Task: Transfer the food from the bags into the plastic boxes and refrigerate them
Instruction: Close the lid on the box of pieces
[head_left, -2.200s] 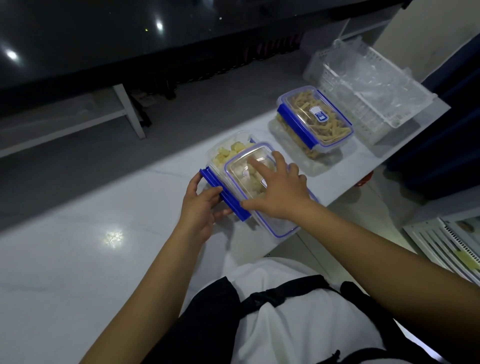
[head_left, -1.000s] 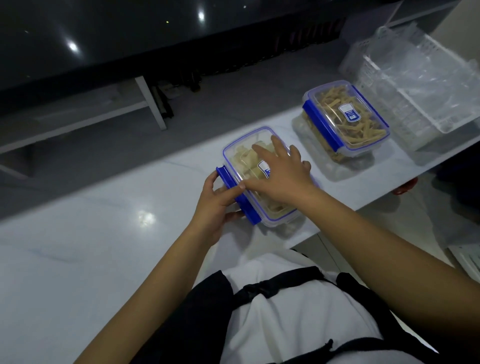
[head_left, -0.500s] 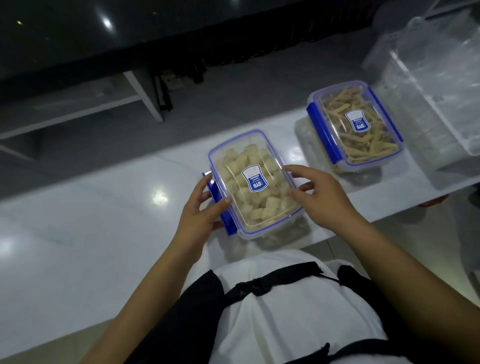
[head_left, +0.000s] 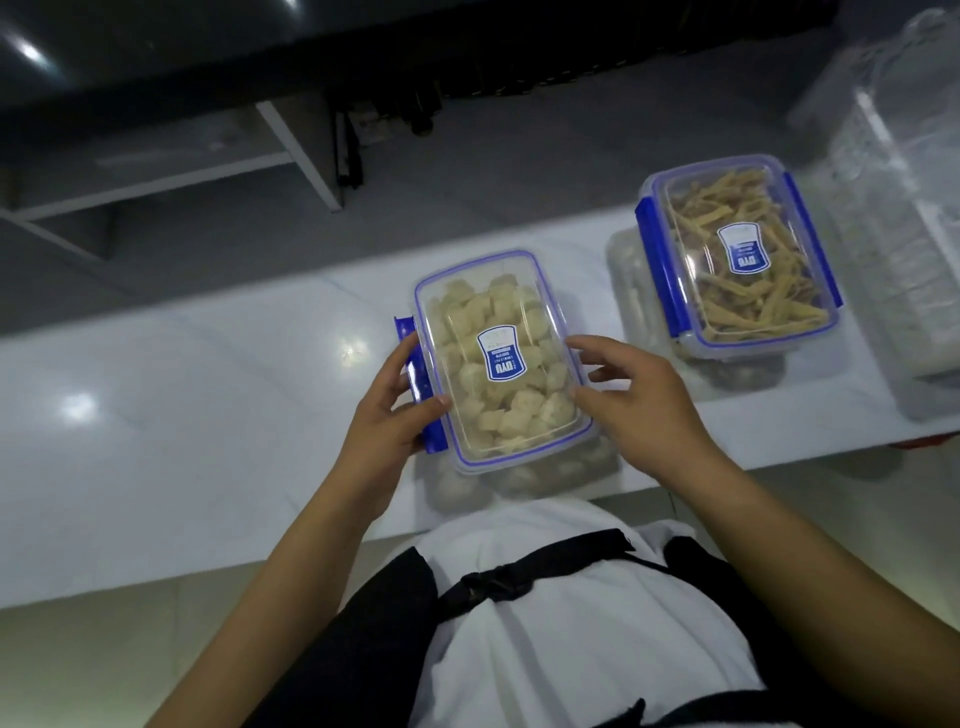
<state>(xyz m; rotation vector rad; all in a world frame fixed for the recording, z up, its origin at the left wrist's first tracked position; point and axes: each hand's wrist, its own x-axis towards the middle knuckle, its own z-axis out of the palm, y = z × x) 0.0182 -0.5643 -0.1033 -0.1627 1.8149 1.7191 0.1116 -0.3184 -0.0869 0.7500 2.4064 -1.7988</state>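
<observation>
Sealing time: the left hand (head_left: 387, 415) pinches the blue side clip (head_left: 422, 384) of the near box (head_left: 498, 358) of pale cubes at the counter (head_left: 156, 415) edge, while the right hand (head_left: 636, 402) touches the opposite side, fingers loosely spread. Next, it seems, that clip needs snapping down. Count two lidded boxes, the far box (head_left: 737, 254) holding strips, plus one white basket (head_left: 904, 234).

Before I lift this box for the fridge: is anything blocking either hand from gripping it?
Nothing visible. The left hand already grips the blue latch of the cube-filled box; the right hand touches its opposite side.
</observation>
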